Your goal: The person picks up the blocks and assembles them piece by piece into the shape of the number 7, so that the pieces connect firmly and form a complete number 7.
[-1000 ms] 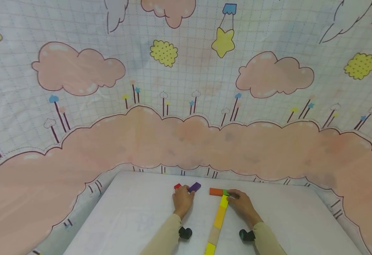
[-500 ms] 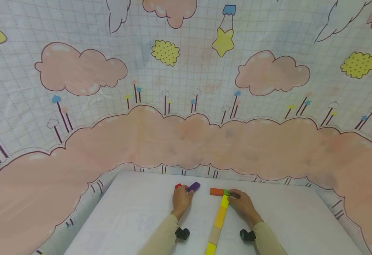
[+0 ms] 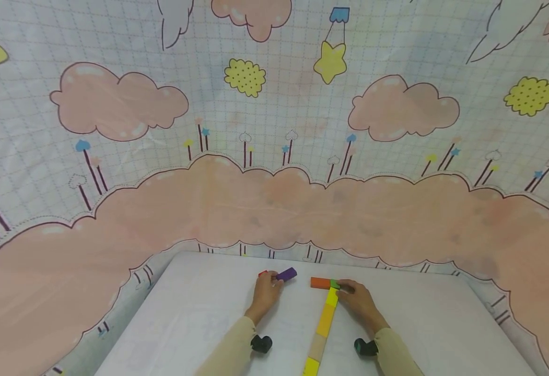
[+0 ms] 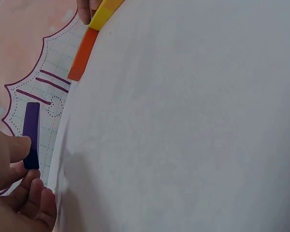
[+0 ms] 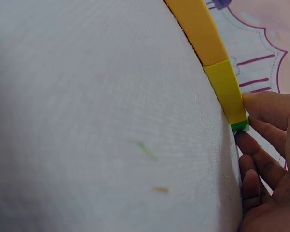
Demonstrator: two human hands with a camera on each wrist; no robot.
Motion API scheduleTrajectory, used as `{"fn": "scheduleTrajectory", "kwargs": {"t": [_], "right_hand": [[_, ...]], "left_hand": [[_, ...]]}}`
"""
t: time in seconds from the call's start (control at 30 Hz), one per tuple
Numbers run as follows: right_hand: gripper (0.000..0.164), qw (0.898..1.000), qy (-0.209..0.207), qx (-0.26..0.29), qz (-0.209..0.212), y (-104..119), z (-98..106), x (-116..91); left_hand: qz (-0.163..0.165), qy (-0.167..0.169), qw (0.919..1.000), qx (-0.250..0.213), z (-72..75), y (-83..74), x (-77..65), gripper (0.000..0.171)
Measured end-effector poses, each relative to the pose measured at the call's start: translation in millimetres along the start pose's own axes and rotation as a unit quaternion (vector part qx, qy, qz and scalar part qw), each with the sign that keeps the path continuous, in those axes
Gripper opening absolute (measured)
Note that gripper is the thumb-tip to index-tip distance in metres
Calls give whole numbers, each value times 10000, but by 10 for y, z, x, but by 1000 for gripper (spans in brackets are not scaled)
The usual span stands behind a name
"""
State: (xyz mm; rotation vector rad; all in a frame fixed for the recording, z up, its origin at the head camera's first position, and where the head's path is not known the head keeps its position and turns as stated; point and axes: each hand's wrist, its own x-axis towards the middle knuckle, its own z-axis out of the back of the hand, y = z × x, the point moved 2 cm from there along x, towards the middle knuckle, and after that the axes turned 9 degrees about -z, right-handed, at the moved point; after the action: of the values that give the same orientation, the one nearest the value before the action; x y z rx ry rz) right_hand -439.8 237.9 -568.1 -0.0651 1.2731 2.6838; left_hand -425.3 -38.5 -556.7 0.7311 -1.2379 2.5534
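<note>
My left hand [image 3: 266,293] pinches a purple block [image 3: 287,274] between thumb and fingers; the block points to the upper right. In the left wrist view the thumb lies across that purple block [image 4: 32,133]. A red block [image 3: 263,273] shows only as a sliver behind the left fingers. My right hand [image 3: 358,303] grips a small green block [image 3: 334,284] at the far end of a row. In the right wrist view its fingertips close on the green block [image 5: 239,126], with the thumb against the end yellow block [image 5: 226,92].
An orange-red block [image 3: 320,283] extends left from the green one. Toward me runs a line of yellow, orange and tan blocks [image 3: 324,319]. The white table [image 3: 199,308] meets a cartoon-printed backdrop [image 3: 274,209]. Dark wrist devices [image 3: 261,343] sit at both sleeves.
My left wrist and forearm have swung to the left, the purple block has turned slightly flatter, and less of the red block shows. My right hand has stayed at the green block.
</note>
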Motion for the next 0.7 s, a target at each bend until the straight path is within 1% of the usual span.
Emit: {"fn": "scheduleTrajectory", "kwargs": {"t": [0.27,0.53,0.7], "right_hand": [[35,9998,77,31,-169,5,7,57],[35,9998,177,77,-102,2,29,64],[36,9996,237,147,-67,-6,43,53]], "left_hand": [[-38,252,9997,-61,50,17,20,27],[-53,764,9970,-134,71,39,44,25],[-52,937,9953,-218,65,54,52,26]]}}
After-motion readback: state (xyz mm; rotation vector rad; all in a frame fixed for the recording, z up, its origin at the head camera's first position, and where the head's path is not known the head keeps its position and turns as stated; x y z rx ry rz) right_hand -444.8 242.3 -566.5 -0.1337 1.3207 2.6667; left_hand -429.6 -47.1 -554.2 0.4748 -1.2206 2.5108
